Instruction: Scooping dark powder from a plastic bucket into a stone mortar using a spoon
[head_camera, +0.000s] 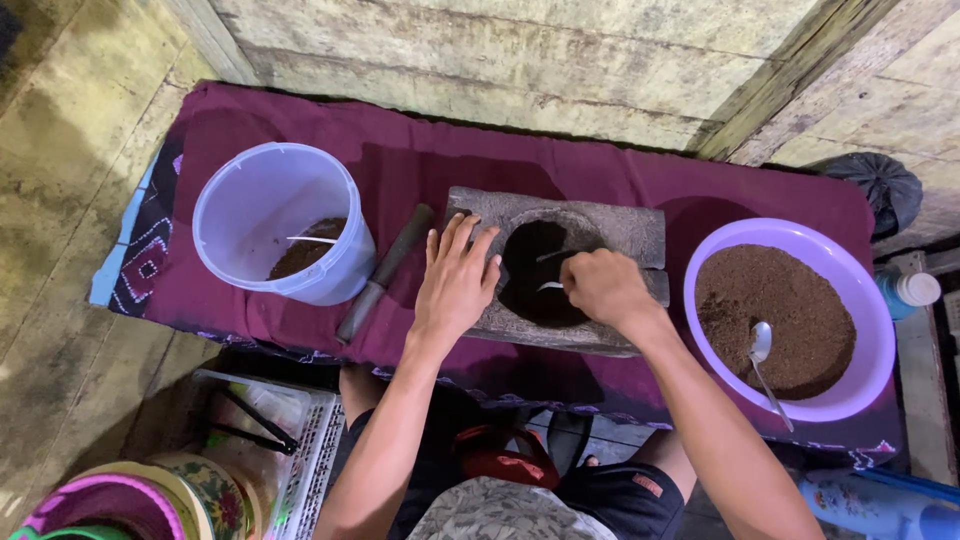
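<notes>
Stone mortar (610, 228): rectangular grey block with a round hollow holding dark brown ground powder; sits on the purple cloth (420, 160) covering the tabletop, directly under both hands.

Right hand (603, 285): grip pressed together in a loose fist over the right rim of the hollow, pinching the handle of a metal spoon (553, 255) whose bowl lies inside the hollow, just left of the grip.

Left hand (457, 280): grip spread, palm flat on the left end of the mortar, fingers pointing away from the person, touching stone only.

Dark pestle-like stick (385, 272): lies slanted on the cloth, just left of the left grip, not touching it.

White plastic tub (255, 200): farther left of the left grip, beyond the stick; a little brown powder at its bottom.

Lilac basin (860, 300): right of the right grip, apart from it; largely filled with brown powder, with a second spoon (764, 360) resting in it, handle toward the person.

Wooden wall (480, 60): beyond the cloth, past both hands.
</notes>
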